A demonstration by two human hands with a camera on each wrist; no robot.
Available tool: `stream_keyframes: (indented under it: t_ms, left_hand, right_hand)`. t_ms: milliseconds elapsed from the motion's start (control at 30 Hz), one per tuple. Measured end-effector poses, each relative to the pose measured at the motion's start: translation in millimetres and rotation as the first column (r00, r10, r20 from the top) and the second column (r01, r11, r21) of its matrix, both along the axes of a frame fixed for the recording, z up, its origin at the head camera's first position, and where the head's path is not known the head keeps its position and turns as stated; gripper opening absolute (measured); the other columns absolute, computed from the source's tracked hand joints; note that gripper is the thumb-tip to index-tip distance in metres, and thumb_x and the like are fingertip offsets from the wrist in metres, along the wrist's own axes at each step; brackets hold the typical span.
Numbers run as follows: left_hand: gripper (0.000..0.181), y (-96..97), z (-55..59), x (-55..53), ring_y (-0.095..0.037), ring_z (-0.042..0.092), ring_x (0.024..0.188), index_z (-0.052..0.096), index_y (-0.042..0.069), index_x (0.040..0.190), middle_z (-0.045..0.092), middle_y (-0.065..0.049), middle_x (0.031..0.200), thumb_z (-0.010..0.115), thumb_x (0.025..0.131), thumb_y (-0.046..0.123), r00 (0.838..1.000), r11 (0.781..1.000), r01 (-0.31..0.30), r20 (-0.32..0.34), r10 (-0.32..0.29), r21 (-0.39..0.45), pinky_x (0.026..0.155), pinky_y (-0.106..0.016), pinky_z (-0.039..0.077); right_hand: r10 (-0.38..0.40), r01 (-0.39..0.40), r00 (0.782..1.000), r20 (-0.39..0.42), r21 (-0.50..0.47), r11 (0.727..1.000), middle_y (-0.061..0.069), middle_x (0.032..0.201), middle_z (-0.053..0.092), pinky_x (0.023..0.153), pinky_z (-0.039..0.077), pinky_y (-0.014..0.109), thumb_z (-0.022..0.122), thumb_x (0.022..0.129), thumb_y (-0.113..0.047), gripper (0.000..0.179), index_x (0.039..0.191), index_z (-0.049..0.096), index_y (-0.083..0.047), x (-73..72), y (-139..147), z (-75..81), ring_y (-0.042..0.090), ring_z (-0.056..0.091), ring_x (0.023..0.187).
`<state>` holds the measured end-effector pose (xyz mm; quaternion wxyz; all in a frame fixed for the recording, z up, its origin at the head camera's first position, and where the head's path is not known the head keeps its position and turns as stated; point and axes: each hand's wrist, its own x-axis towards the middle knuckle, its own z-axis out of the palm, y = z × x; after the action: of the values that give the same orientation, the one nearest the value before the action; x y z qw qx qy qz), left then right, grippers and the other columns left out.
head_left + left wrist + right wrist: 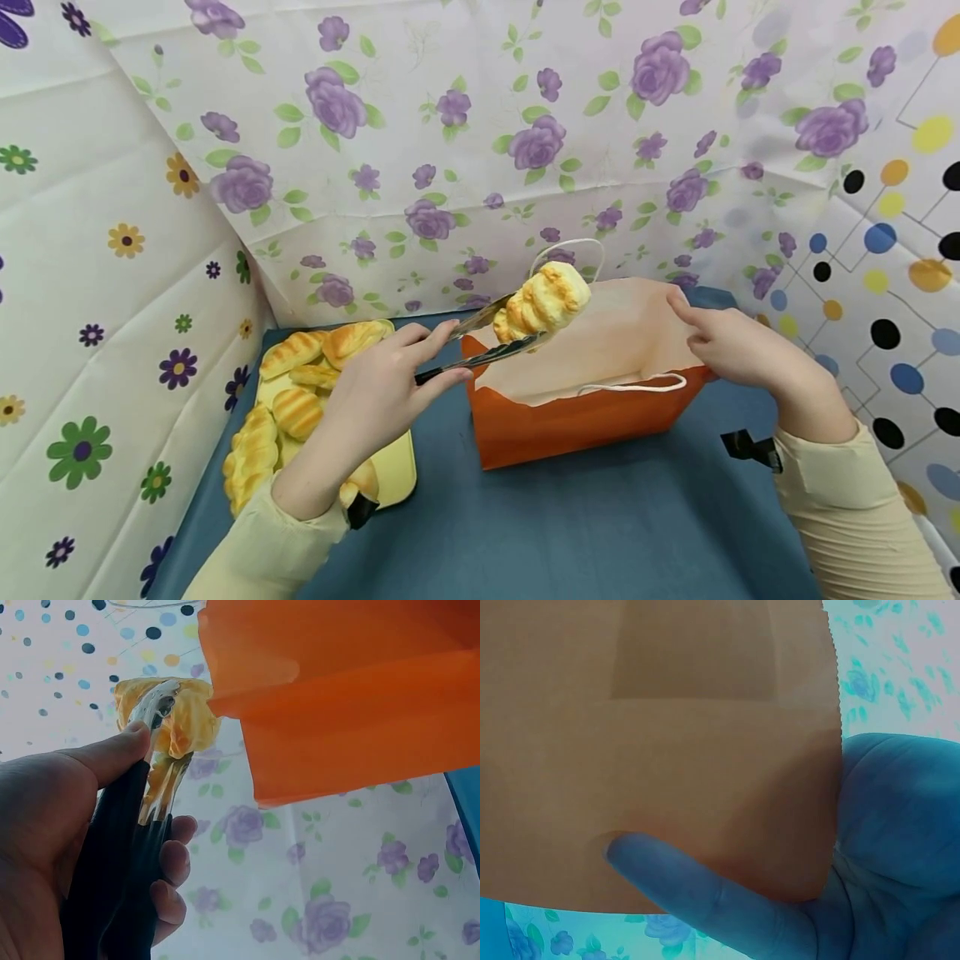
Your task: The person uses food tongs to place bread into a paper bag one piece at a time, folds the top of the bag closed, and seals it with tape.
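My left hand [381,385] grips a pair of tongs [112,847] by the black handles. A golden twisted bread [543,302] is clamped between the clear tips of the tongs. The bread hangs over the left side of an orange paper bag [570,429], above the rim. The bag stands with its mouth spread wide and its pale inside showing. At the bag's right edge, my right hand [738,346] holds the paper wall. In the right wrist view one finger [697,881] lies across the brown paper; the other fingers are hidden behind it.
A yellow tray [397,467] with several breads [296,412] stands on the left, partly behind my left forearm. White cord handles [637,385] rise from the bag. Blue cloth [570,533] covers the table, and patterned sheets [450,167] enclose the back and sides.
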<state>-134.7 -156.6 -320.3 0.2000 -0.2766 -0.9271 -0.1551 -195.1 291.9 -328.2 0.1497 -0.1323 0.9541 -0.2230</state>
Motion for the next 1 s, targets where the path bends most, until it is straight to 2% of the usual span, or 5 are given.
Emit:
stream_keyframes:
  t_ms: [233,500,700,833,1000]
  left_hand:
    - [0.063,18.7,8.9,-13.2,-0.009,0.034,0.051,0.065,0.02,0.151,0.053,0.004,0.085,0.077,0.097,0.051,0.999,0.993,0.042,0.006,-0.042,-0.111,0.046,-0.026,0.031]
    - [0.053,42.5,16.0,-24.7,-0.007,0.05,0.058,0.071,0.022,0.14,0.059,0.005,0.086,0.074,0.098,0.055,0.996,0.963,0.09,0.016,-0.089,-0.254,0.045,-0.025,0.037]
    - [0.043,61.3,20.6,-31.3,-0.006,0.057,0.062,0.073,0.023,0.125,0.061,0.007,0.089,0.075,0.098,0.056,0.991,0.935,0.111,0.107,-0.079,-0.337,0.048,-0.025,0.043]
    - [0.039,77.5,23.4,-37.6,-0.008,0.055,0.059,0.074,0.025,0.119,0.058,0.006,0.088,0.074,0.098,0.058,0.98,0.892,0.106,0.196,-0.02,-0.44,0.049,-0.027,0.044]
    - [0.034,94.9,29.6,-44.6,-0.011,0.057,0.059,0.073,0.023,0.096,0.059,0.005,0.084,0.075,0.097,0.057,0.959,0.856,0.117,0.281,0.034,-0.503,0.051,-0.029,0.048]
  right_hand:
    - [-0.019,0.019,1.0,0.016,0.005,1.0,0.006,0.071,0.051,0.054,0.04,0.035,0.043,0.107,-0.008,0.077,0.173,0.005,-0.016,-0.8,-3,1.8,0.022,0.05,0.056]
    - [-0.014,0.014,1.0,0.016,-0.007,1.0,0.006,0.07,0.051,0.053,0.04,0.034,0.044,0.106,-0.005,0.077,0.173,0.007,-0.015,0.7,-6,0.6,0.022,0.049,0.055]
    - [-0.008,0.008,1.0,0.016,-0.007,1.0,0.008,0.075,0.052,0.053,0.04,0.034,0.045,0.106,-0.003,0.078,0.173,0.007,-0.014,2.6,-4,0.3,0.022,0.049,0.056]
    - [-0.002,0.002,1.0,0.01,0.002,1.0,0.009,0.078,0.052,0.053,0.04,0.034,0.047,0.104,-0.001,0.08,0.173,0.009,-0.013,3.8,-2,0.5,0.022,0.049,0.056]
    - [0.011,-0.011,1.0,-0.01,0.012,1.0,0.007,0.074,0.051,0.052,0.038,0.033,0.049,0.1,0.003,0.082,0.173,0.012,-0.011,5.0,-3,0.8,0.02,0.044,0.052]
